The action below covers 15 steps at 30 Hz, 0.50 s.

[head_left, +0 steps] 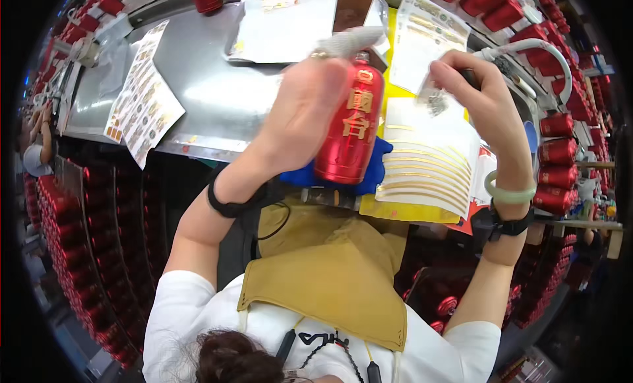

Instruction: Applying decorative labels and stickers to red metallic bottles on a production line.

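A glossy red bottle (349, 129) with gold characters leans or stands on a blue cloth (382, 162) at the table's front edge. My left hand (300, 106) is curled against its upper left side, slightly blurred. A grey knitted finger cover (349, 42) reaches across the bottle's neck; the fingertips behind are hidden. To the right, thumb and fingers of my right hand (478, 93) pinch a small clear piece of film with a silvery pattern (435, 102). It hangs over a white sheet of curved gold strips (428, 165) on a yellow board (405, 210).
A sheet of gold and brown stickers (146, 96) overhangs the metal table's (214, 86) front edge. White sheets (283, 27) lie at the back, and another printed sheet (428, 40) at back right. Red bottles (557, 149) line the right side; racks of them (86, 238) stand lower left.
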{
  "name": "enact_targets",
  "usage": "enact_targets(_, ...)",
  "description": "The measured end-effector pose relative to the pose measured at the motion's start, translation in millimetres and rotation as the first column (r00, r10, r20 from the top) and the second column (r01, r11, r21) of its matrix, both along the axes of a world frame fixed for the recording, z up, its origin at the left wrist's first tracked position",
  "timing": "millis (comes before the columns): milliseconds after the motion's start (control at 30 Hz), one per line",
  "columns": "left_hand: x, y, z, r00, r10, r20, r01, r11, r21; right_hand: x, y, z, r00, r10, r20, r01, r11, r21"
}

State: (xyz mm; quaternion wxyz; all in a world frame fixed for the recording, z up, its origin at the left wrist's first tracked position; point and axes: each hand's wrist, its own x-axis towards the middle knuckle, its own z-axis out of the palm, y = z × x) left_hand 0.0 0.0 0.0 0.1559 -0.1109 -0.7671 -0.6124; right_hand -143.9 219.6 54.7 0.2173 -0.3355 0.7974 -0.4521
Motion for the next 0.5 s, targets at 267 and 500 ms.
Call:
enact_targets(267, 42.4, 11.4, -0.7, 0.885, -0.364, 0.289, 0.143, 0.804, 0.577, 84.0, -2.7, 24.3, 0.973, -0.044, 0.227, 0.064, 0.994, -0.084)
enact_targets(500, 98.3, -4.5, -9.5, 0.844, -0.119, 0.524, 0.05, 0.988, 0.145, 122.2, 27.2, -46.7, 0.991, 0.018, 0.134, -0.024, 0.999, 0.038)
